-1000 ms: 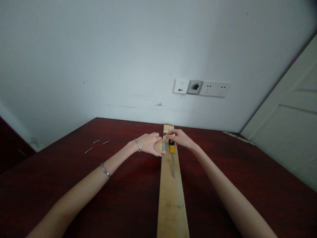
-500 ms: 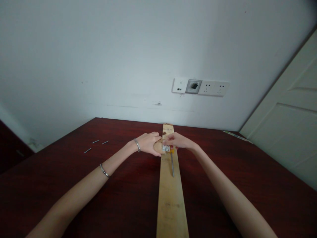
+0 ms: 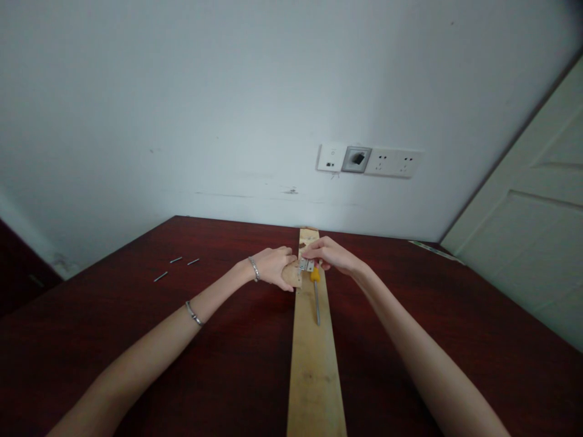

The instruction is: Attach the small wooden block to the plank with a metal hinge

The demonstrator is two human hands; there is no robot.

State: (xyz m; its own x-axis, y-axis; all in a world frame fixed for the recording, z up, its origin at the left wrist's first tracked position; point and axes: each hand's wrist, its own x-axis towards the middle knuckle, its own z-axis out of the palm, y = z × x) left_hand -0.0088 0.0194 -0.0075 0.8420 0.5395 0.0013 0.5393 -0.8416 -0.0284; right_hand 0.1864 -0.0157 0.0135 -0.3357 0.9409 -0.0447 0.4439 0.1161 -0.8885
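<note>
A long pale wooden plank (image 3: 314, 364) runs away from me across the dark red table. My left hand (image 3: 274, 267) is closed around a small rounded wooden piece (image 3: 291, 275) at the plank's left edge. Just to the right, my right hand (image 3: 325, 252) pinches a small silver metal hinge (image 3: 306, 264), tilted up beside the wooden piece. Whether hinge and wood touch, I cannot tell. Below the right fingers a screwdriver (image 3: 317, 303) with a yellow handle lies on the plank, its shaft toward me; the handle's far end is hidden.
Several thin metal rods or nails (image 3: 176, 260) lie on the table (image 3: 218, 388) at the left. Behind the table rises a white wall with sockets (image 3: 392, 161). A flat strip (image 3: 437, 250) lies at the back right edge, near a white panelled door (image 3: 537, 237).
My right hand has raised the hinge slightly off the wooden piece and tilted it. More of the screwdriver's yellow handle shows. My left hand has shifted a little toward me.
</note>
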